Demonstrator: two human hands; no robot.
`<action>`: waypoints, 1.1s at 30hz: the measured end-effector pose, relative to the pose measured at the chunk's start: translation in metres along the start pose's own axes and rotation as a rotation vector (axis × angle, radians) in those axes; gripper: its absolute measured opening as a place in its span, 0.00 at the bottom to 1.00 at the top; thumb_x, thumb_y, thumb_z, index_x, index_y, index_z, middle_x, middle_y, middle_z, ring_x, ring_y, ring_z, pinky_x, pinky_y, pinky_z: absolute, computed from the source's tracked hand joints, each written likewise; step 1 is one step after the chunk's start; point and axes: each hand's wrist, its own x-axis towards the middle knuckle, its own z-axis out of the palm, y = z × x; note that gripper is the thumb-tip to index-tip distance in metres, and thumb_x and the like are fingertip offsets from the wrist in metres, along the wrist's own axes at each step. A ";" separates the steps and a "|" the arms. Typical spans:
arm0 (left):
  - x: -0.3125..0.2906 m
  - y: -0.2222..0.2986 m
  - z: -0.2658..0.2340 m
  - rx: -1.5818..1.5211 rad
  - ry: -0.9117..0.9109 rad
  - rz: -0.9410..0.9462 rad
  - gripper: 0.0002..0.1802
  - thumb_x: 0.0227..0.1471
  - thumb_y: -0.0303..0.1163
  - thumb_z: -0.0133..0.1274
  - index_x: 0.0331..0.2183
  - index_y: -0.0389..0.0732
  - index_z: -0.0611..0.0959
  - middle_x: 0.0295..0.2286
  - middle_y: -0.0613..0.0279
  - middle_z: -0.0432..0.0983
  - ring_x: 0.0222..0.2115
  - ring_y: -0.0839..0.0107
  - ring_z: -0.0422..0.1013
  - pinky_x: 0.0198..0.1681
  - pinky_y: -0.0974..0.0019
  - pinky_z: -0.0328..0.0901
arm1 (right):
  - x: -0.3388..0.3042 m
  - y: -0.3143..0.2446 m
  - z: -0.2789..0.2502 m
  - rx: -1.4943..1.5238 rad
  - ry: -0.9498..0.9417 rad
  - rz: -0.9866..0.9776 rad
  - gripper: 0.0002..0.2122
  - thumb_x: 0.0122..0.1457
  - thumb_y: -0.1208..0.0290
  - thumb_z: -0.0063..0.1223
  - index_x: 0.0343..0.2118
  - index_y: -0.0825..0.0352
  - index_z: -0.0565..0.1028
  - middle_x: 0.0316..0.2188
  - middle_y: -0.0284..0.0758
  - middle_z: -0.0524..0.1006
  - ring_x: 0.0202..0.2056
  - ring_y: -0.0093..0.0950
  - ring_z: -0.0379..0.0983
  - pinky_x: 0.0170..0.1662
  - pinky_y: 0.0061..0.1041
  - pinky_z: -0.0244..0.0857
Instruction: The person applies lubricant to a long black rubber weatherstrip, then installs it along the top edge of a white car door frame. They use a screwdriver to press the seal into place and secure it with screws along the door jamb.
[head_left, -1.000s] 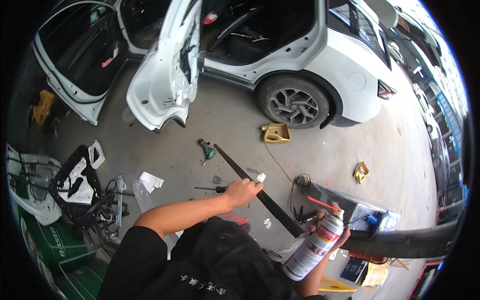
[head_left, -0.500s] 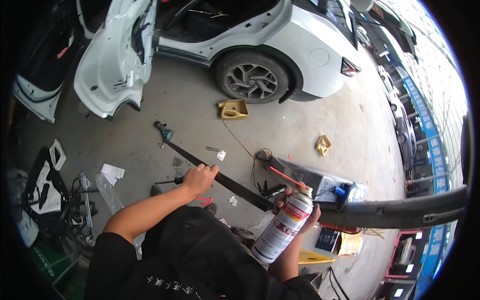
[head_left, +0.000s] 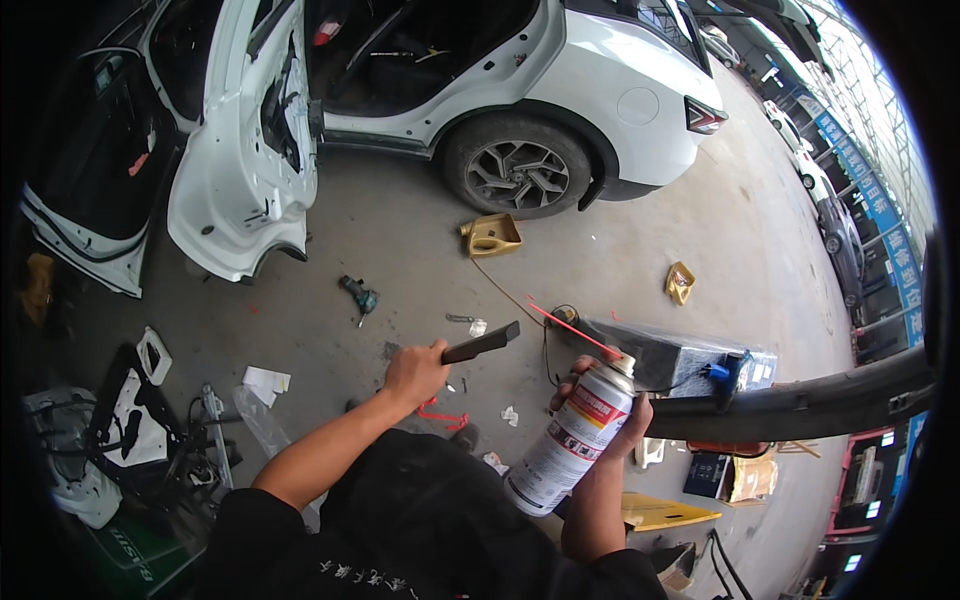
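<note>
My left hand (head_left: 415, 378) is closed around a black trim strip (head_left: 482, 345). The strip points up and right, away from my body, and only a short length of it shows beyond my fist. To the right, my right hand (head_left: 630, 428) grips a white spray can (head_left: 570, 440) with red and yellow bands. The can leans to the right at its top. From its nozzle a thin red straw (head_left: 570, 327) reaches up and left, its tip apart from the strip.
A white car (head_left: 640, 80) stands ahead, with a detached white body panel (head_left: 240, 190) at left. On the floor lie a power tool (head_left: 359, 298), a cut gold jug (head_left: 492, 236), and a wrapped box (head_left: 650, 350). A long dark curved bar (head_left: 790, 408) extends rightward behind the can.
The strip in my left hand has swung from lying across toward the can to pointing up and away. My right hand still holds the spray can. The whole view has shifted slightly.
</note>
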 end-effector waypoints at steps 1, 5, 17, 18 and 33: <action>0.000 0.003 0.001 -0.008 -0.008 -0.005 0.08 0.49 0.34 0.51 0.29 0.41 0.74 0.18 0.48 0.75 0.22 0.46 0.73 0.26 0.47 0.68 | 0.003 0.003 0.002 -0.005 -0.031 0.001 0.35 0.53 0.44 0.47 0.56 0.66 0.60 0.45 0.52 0.69 0.36 0.42 0.74 0.35 0.39 0.72; 0.001 0.007 0.003 -0.042 -0.040 -0.020 0.10 0.50 0.37 0.52 0.30 0.42 0.74 0.18 0.48 0.75 0.23 0.45 0.73 0.26 0.45 0.67 | 0.025 0.021 0.024 0.107 -0.192 0.013 0.38 0.53 0.43 0.47 0.60 0.67 0.56 0.60 0.57 0.54 0.36 0.43 0.75 0.36 0.39 0.72; -0.010 0.020 0.003 -0.132 -0.059 0.023 0.13 0.48 0.39 0.55 0.30 0.41 0.73 0.20 0.48 0.75 0.24 0.46 0.74 0.26 0.46 0.68 | 0.045 0.037 0.051 -0.078 -0.334 0.172 0.37 0.46 0.47 0.56 0.53 0.70 0.60 0.46 0.51 0.67 0.28 0.45 0.74 0.29 0.37 0.71; -0.011 0.021 0.002 -0.162 -0.045 0.043 0.13 0.48 0.40 0.55 0.30 0.41 0.74 0.20 0.48 0.76 0.24 0.46 0.74 0.27 0.47 0.68 | 0.042 0.035 0.052 -0.089 -0.342 0.187 0.37 0.46 0.47 0.56 0.53 0.71 0.60 0.45 0.51 0.67 0.28 0.44 0.74 0.29 0.37 0.71; 0.049 -0.028 0.000 -1.127 -0.815 -0.779 0.38 0.54 0.63 0.44 0.29 0.30 0.77 0.10 0.66 0.62 0.10 0.74 0.61 0.15 0.69 0.58 | 0.052 -0.003 0.093 -0.313 -0.520 0.207 0.38 0.41 0.47 0.63 0.46 0.77 0.64 0.40 0.46 0.65 0.29 0.42 0.75 0.28 0.36 0.72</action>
